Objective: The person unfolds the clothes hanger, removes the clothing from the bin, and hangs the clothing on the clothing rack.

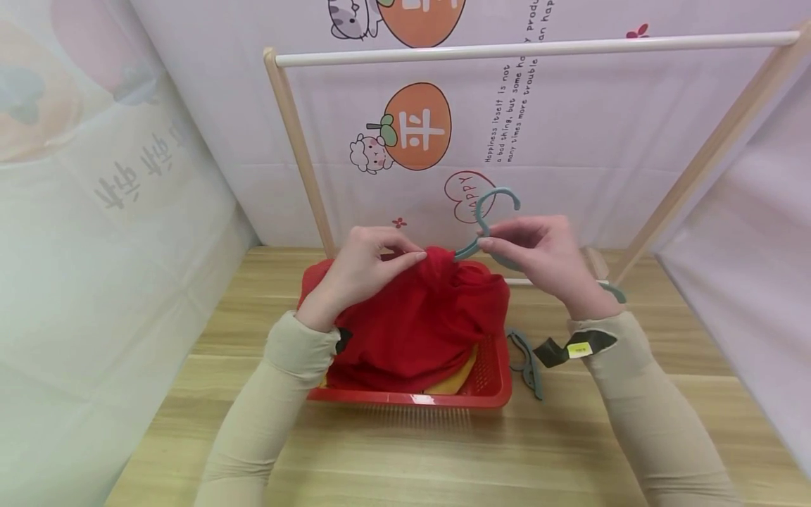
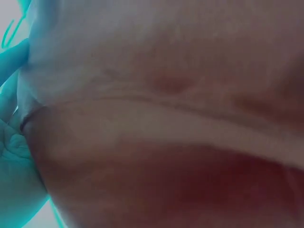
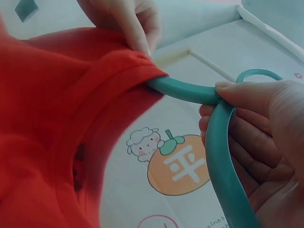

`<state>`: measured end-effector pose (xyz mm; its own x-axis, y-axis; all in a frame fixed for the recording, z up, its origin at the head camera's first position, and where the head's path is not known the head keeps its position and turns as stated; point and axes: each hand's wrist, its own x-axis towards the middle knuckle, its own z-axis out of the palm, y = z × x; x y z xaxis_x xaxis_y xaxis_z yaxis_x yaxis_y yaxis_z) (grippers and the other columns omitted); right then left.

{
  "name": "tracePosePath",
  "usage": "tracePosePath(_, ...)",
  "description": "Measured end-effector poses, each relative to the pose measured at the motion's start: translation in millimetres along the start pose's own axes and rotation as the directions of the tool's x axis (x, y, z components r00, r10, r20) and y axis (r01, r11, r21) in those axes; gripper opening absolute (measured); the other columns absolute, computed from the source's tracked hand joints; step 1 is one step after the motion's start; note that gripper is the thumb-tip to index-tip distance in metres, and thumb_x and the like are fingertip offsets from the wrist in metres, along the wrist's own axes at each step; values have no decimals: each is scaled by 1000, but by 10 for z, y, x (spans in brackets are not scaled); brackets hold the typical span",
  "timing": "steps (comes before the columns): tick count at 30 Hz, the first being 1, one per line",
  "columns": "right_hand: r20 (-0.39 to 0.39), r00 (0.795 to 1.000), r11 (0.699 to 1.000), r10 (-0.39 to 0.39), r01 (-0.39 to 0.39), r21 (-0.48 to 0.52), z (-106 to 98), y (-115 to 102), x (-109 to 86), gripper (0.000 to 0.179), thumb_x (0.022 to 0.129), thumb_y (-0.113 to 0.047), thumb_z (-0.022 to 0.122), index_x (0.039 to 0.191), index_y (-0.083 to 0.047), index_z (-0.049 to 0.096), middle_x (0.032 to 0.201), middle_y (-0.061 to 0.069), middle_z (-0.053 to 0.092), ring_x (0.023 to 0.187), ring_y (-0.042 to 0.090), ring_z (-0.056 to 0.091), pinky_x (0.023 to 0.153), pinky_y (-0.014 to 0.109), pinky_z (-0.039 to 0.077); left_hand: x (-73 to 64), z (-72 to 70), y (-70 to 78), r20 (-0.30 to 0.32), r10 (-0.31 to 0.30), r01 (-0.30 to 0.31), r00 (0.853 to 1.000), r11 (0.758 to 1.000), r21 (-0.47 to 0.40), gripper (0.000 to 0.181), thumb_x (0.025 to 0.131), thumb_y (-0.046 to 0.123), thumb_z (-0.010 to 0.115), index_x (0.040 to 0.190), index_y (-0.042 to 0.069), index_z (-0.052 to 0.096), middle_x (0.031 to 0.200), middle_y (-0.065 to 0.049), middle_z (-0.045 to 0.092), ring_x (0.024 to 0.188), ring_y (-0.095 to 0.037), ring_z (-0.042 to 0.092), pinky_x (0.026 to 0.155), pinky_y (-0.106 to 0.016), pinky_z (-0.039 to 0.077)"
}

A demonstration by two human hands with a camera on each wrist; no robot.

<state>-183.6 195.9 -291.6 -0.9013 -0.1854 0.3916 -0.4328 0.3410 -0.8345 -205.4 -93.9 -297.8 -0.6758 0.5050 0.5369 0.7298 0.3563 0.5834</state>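
A red garment (image 1: 405,338) with a ribbed neckline is bunched over the basket in the head view. My left hand (image 1: 364,267) pinches its edge between thumb and fingers. With thumb and fingertips, my right hand (image 1: 538,253) grips a teal hanger (image 3: 219,147) just below the hook, which points up. One hanger arm runs inside the garment's neckline, its tip hidden by cloth; the other arm stays outside, as the right wrist view shows. Blurred cloth (image 2: 166,57) fills most of the left wrist view, beside part of the left hand.
Below the garment stands a red basket (image 1: 412,399) holding some yellow cloth (image 1: 453,380). A grey-blue hanger (image 1: 532,377) lies right of it on the wooden table (image 1: 253,451). Behind rises a rack with a white rod (image 1: 538,49). A green hanger end (image 1: 614,292) shows near the right wrist.
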Motion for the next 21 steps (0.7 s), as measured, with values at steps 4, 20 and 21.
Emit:
tracePosePath(4, 13, 1000, 1000, -24, 23, 7, 71, -20, 18, 19, 90, -15, 81, 104, -3, 79, 93, 5, 77, 81, 18, 72, 74, 24, 59, 46, 56, 49, 11, 14, -15, 1000, 1000, 6, 7, 91, 13, 80, 97, 11, 82, 88, 6, 73, 79, -6, 65, 78, -26, 59)
tracePosePath(20, 25, 997, 997, -74, 73, 37, 160, -77, 75, 17, 90, -15, 81, 103, -5, 80, 93, 6, 76, 82, 21, 73, 73, 27, 60, 115, 137, 165, 17, -14, 14, 1000, 1000, -11, 22, 88, 13, 83, 108, 10, 75, 99, 3, 74, 89, -5, 68, 82, -22, 57)
tracePosePath(21, 26, 997, 997, -70, 69, 44, 158, -83, 77, 17, 90, -15, 81, 103, -5, 80, 93, 6, 76, 83, 21, 73, 74, 28, 60, 118, 133, 166, 14, -17, 17, 1000, 1000, -21, 24, 87, 12, 83, 109, 9, 74, 99, 2, 73, 89, -5, 69, 82, -22, 57)
